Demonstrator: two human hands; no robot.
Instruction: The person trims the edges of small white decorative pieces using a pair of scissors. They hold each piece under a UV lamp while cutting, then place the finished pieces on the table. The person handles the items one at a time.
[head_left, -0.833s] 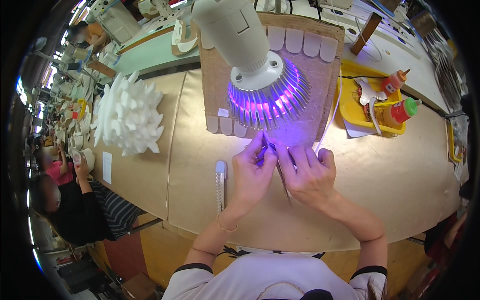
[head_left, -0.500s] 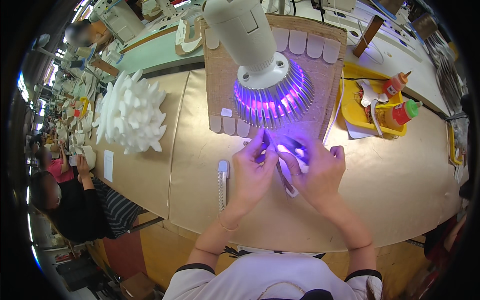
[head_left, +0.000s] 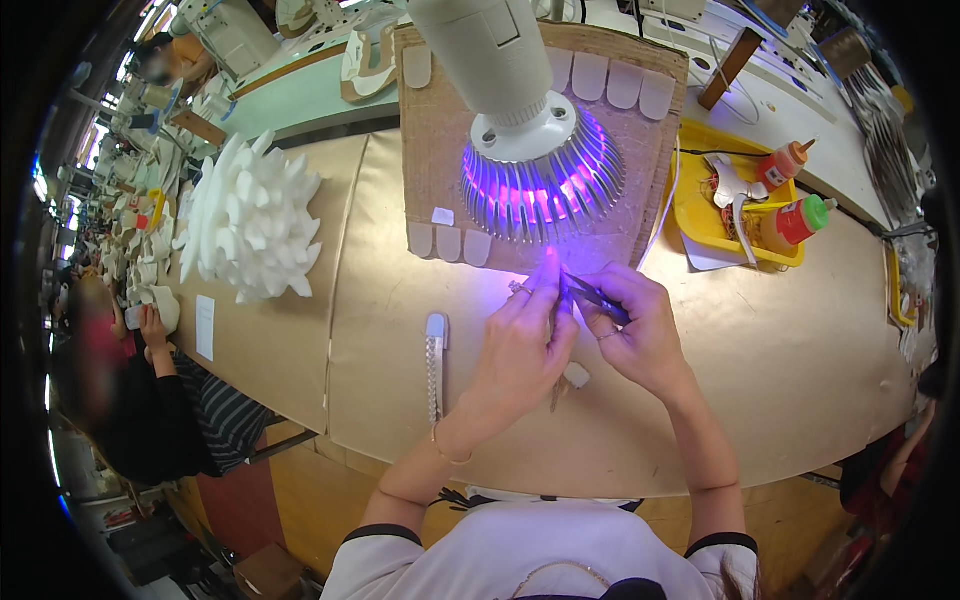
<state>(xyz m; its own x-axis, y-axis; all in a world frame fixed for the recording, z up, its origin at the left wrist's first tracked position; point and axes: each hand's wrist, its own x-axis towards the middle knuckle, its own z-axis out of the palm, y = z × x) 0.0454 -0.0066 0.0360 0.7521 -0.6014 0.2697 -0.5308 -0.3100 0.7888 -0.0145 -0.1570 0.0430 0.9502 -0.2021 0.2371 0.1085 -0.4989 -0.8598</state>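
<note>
Both my hands meet just under a white lamp [head_left: 540, 170] that casts violet light. My left hand [head_left: 522, 350] pinches a small piece at its fingertips; the fingers hide most of it. My right hand [head_left: 640, 338] grips dark tweezers [head_left: 592, 296], whose tips point at the left fingertips. A small white tab [head_left: 577, 375] lies on the tan table [head_left: 380, 330] below my hands. Left of my left hand lies a long white strip [head_left: 435, 365].
Behind the lamp is a brown board [head_left: 440, 150] edged with white tabs [head_left: 448, 243]. A yellow tray [head_left: 695, 205] at the right holds an orange bottle [head_left: 785, 165] and a green-capped bottle [head_left: 795, 222]. A white spiky stack [head_left: 250, 220] stands left. Another person [head_left: 150, 410] sits at the far left.
My hands have drawn closer together under the lamp. The tweezers now reach the left fingertips.
</note>
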